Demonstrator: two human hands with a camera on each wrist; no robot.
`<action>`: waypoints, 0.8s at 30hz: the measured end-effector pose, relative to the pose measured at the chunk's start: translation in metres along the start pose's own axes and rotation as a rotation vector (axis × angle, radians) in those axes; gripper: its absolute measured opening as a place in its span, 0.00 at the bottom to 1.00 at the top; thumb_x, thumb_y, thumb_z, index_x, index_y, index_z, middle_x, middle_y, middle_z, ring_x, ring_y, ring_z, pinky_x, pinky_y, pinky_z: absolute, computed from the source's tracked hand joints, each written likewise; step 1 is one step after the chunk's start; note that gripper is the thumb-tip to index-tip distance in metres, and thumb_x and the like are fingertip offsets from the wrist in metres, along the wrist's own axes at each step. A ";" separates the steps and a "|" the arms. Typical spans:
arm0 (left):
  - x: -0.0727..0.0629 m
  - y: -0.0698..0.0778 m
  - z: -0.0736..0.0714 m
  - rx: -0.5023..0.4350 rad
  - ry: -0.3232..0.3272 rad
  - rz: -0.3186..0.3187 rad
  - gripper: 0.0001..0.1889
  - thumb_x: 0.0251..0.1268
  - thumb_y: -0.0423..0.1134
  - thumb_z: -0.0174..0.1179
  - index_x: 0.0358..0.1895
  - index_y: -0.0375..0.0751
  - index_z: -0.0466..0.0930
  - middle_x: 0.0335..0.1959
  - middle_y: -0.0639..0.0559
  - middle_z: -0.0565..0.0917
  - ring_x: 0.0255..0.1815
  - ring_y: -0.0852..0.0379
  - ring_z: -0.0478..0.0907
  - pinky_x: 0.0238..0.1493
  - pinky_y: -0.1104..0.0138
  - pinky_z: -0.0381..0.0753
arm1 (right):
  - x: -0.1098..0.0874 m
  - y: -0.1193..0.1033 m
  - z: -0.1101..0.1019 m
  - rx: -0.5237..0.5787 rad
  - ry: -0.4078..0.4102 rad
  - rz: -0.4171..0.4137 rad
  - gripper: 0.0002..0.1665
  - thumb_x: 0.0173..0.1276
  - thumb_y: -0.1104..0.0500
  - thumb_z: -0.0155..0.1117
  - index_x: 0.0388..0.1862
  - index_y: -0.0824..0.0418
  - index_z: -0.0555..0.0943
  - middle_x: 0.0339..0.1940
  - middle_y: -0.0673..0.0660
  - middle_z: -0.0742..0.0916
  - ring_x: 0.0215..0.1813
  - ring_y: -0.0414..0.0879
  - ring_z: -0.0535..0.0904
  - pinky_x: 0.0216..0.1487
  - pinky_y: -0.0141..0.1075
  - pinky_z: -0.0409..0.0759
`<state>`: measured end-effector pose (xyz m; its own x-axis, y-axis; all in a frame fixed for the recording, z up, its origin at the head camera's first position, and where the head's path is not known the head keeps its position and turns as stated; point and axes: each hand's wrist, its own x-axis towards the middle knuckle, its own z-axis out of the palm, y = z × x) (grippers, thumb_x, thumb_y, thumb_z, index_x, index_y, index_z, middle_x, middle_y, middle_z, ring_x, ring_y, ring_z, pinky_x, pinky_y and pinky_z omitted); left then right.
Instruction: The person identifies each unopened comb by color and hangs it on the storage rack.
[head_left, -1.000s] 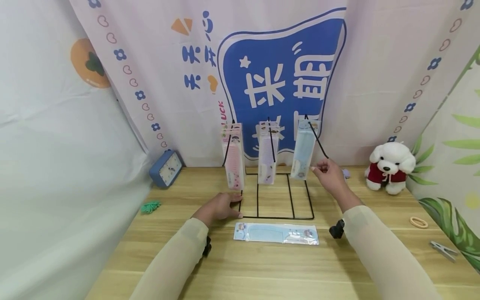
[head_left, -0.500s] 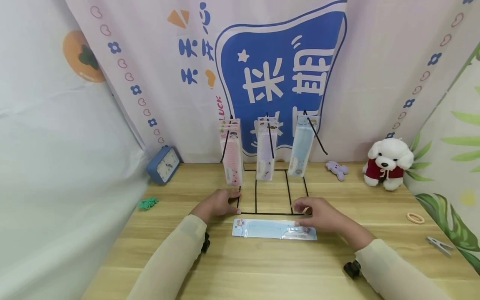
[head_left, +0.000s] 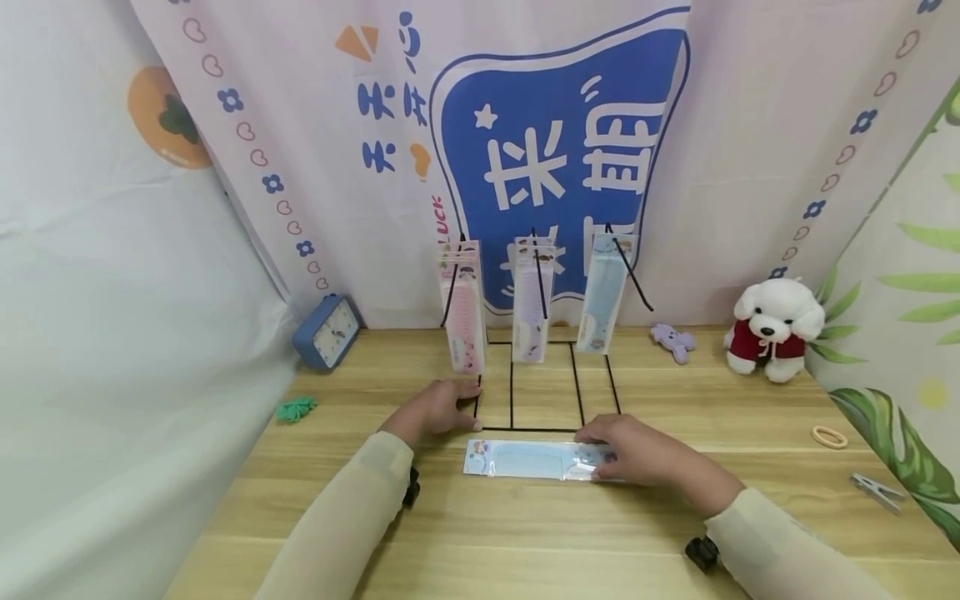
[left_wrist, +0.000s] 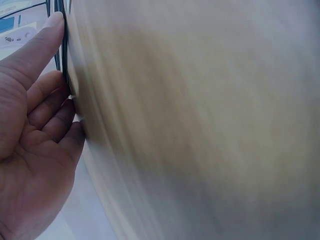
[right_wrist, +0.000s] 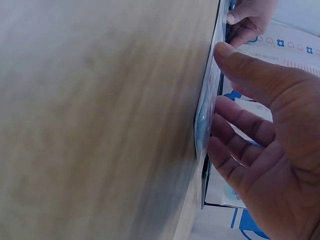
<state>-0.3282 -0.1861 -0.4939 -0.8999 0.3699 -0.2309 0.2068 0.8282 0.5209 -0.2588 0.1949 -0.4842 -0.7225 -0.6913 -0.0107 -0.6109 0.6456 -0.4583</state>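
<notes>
A black wire rack point(head_left: 512, 400) stands on the table with packaged combs on its hooks: pink point(head_left: 467, 329) at left, purple point(head_left: 531, 312) in the middle, light blue point(head_left: 602, 292) at right. My left hand point(head_left: 441, 408) rests at the rack's front left corner, thumb and fingers spread along the base wire point(left_wrist: 64, 45). Another packaged blue comb point(head_left: 525, 461) lies flat in front of the rack. Over its right end, my right hand point(head_left: 637, 450) holds it, thumb at the near edge and fingers at the far one; the fingers hide that end.
A blue clock point(head_left: 326, 333) and a green tangle point(head_left: 296, 408) are at the left. To the right are a purple toy point(head_left: 673, 342), a white plush dog point(head_left: 775, 329), a wooden ring point(head_left: 829, 437) and a grey clip point(head_left: 877, 492). A printed curtain hangs behind.
My right hand has left the hanging light blue comb, come down toward the front, and taken hold of the lying comb's right end. The left hand stays at the rack's corner.
</notes>
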 end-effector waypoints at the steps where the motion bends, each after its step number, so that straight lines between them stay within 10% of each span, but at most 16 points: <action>1: -0.001 0.000 0.000 0.001 -0.001 0.000 0.41 0.69 0.52 0.76 0.82 0.48 0.72 0.86 0.52 0.67 0.89 0.45 0.58 0.89 0.47 0.59 | 0.000 0.000 0.000 -0.001 -0.002 -0.001 0.31 0.67 0.54 0.84 0.67 0.58 0.86 0.64 0.53 0.89 0.64 0.51 0.85 0.68 0.52 0.86; 24: 0.000 0.000 0.000 0.002 0.014 0.022 0.39 0.70 0.48 0.76 0.81 0.46 0.73 0.86 0.50 0.69 0.89 0.45 0.60 0.89 0.50 0.59 | -0.008 0.005 -0.003 0.045 -0.051 0.055 0.16 0.74 0.57 0.76 0.56 0.51 0.82 0.48 0.44 0.81 0.48 0.38 0.76 0.50 0.38 0.81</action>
<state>-0.3276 -0.1863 -0.4944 -0.9002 0.3827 -0.2078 0.2277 0.8205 0.5243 -0.2572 0.2041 -0.4833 -0.7366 -0.6713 -0.0821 -0.5544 0.6689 -0.4952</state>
